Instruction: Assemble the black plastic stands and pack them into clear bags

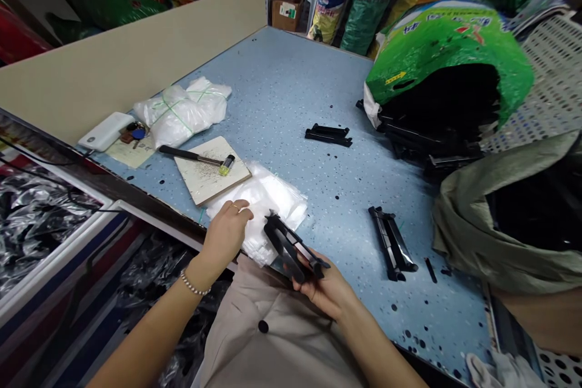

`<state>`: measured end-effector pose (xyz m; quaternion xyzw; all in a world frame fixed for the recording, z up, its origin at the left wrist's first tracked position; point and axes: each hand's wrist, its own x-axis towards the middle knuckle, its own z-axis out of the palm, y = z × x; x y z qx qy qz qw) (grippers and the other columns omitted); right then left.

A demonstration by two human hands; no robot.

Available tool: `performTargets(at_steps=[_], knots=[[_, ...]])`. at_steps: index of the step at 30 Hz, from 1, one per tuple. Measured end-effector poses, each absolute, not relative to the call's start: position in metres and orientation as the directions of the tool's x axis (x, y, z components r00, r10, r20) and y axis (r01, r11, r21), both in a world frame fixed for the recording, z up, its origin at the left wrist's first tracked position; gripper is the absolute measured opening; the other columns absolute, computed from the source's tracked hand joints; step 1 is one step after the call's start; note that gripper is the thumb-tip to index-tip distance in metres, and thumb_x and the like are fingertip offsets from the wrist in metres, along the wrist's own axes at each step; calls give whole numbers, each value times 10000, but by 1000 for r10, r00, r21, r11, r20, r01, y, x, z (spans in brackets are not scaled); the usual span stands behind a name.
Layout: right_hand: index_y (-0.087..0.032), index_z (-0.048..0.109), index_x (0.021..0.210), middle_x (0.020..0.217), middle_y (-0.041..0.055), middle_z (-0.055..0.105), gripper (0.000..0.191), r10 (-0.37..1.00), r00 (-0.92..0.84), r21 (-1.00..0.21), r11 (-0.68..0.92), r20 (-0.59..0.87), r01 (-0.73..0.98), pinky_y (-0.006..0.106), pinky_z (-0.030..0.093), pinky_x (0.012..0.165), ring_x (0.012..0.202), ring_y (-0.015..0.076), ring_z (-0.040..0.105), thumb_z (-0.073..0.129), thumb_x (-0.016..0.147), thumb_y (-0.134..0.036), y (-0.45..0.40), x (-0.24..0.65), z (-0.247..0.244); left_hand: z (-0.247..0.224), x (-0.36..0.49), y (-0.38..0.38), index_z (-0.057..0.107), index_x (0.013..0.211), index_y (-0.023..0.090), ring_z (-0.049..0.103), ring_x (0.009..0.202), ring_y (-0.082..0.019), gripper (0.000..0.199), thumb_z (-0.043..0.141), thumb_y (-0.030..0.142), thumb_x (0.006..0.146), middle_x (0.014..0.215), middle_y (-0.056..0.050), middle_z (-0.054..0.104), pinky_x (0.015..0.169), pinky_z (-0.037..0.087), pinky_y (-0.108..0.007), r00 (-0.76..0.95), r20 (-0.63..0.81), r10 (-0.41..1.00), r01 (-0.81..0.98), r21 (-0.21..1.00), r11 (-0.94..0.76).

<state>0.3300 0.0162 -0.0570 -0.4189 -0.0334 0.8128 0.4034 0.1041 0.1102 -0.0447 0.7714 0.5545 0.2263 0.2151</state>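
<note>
My right hand (325, 288) holds a black plastic moulded frame (288, 248) from below, with the frame's far end tilted up over the table edge. My left hand (222, 233) lies flat on a stack of clear plastic bags (268, 209), close to the frame's upper tip but not clearly touching it. Another black frame part (391, 241) lies on the blue speckled table (282, 91) to the right, and a smaller black piece (328, 135) sits further ahead. A thin black strip (430, 270) lies near the right-hand part.
A small hammer (196, 159) rests on a square board (211, 170), beside a bundled white bag (182, 112), a white power bank (106, 131) and keys (134, 133). Large green sacks (448, 54) crowd the right side of the table. A beige partition (127, 60) stands along the left edge.
</note>
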Motion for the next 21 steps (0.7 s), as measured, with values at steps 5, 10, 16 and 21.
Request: performTargets(at_steps=[5, 10, 16, 21], knots=[[-185, 623, 1059, 851, 47, 683, 309, 709, -439, -268, -649, -552, -712, 124, 474, 392, 537, 77, 580, 723, 789, -297, 17, 328, -46, -44, 106, 107, 602, 1149, 147, 627, 972, -235, 396, 421, 84, 803, 1257, -143, 583, 867, 526, -394, 321, 71, 944, 755, 582, -301], [-127, 623, 968, 874, 55, 678, 254, 633, -611, -65, -718, -476, -693, 68, 512, 462, 590, 43, 573, 727, 798, -285, 29, 314, -59, -50, 103, 111, 499, 1279, 181, 573, 639, -114, 500, 447, 111, 787, 1320, -126, 514, 681, 545, -314, 296, 29, 955, 669, 707, -229], [-154, 623, 1053, 860, 59, 677, 286, 805, -383, -269, -534, -453, -802, 89, 498, 426, 545, 53, 550, 717, 806, -262, 26, 317, -51, -45, 101, 101, 419, 1345, 182, 590, 689, -144, 568, 421, 76, 787, 1392, -165, 420, 637, 515, -326, 272, 89, 958, 825, 492, -280], [-182, 621, 1073, 860, 37, 673, 280, 848, -356, -336, -493, -393, -803, 77, 434, 378, 514, 39, 511, 696, 823, -283, 19, 328, -36, -46, 108, 106, 425, 1326, 204, 559, 589, -89, 575, 439, 70, 767, 1372, -155, 423, 612, 521, -304, 261, 67, 963, 776, 579, -251]])
